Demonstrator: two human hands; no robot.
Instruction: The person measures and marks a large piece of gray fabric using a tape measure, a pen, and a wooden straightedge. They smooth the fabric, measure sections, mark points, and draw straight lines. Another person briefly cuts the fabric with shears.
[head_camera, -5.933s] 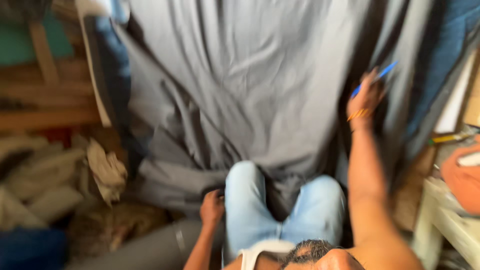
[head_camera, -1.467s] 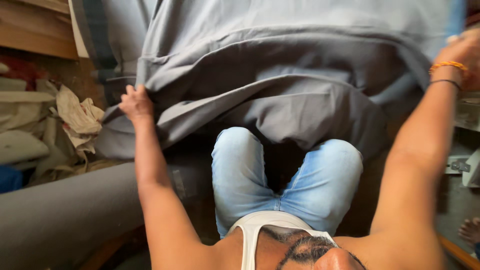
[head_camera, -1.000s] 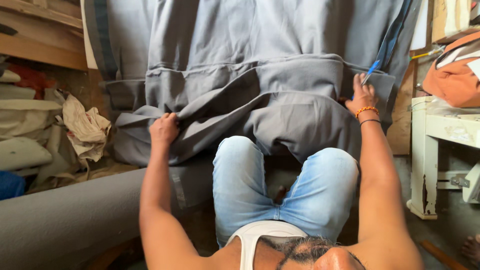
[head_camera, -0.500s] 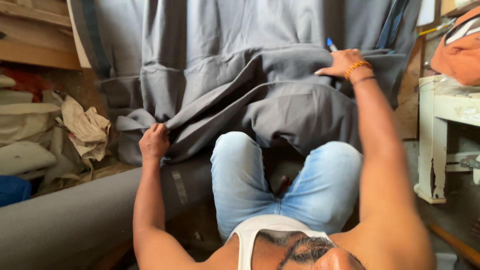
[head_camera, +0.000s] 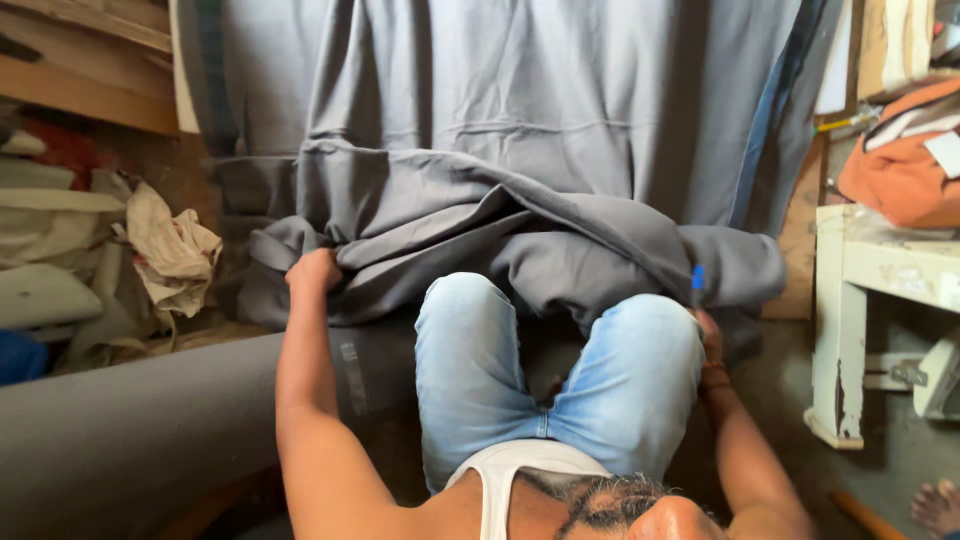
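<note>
Far left: pile of cream rags (head_camera: 170, 250) against wood planks (head_camera: 90, 85), well apart from your hands.
Lower left: long grey fabric roll (head_camera: 130, 420) lies beside your left arm.
Left hand (head_camera: 313, 272): fingers curled tight on a fold of the grey cloth (head_camera: 480, 130), just above your left knee. Half a sec ago it gripped the same edge, approx. same spot.
Grey cloth: hangs flat in the bkgd, then bunches in thick folds over both knees of your blue jeans (head_camera: 560, 380). The fold sits lower than before.
Right hand (head_camera: 706, 335): dropped from up on the cloth to beside your right knee; mostly hidden behind the knee, so can't tell if fingers are apart or closed.
Blue pen (head_camera: 697, 277): its tip shows just above that hand, against the cloth.
Far right: white table (head_camera: 880, 270) w/ orange bag (head_camera: 895, 165) on top.
</note>
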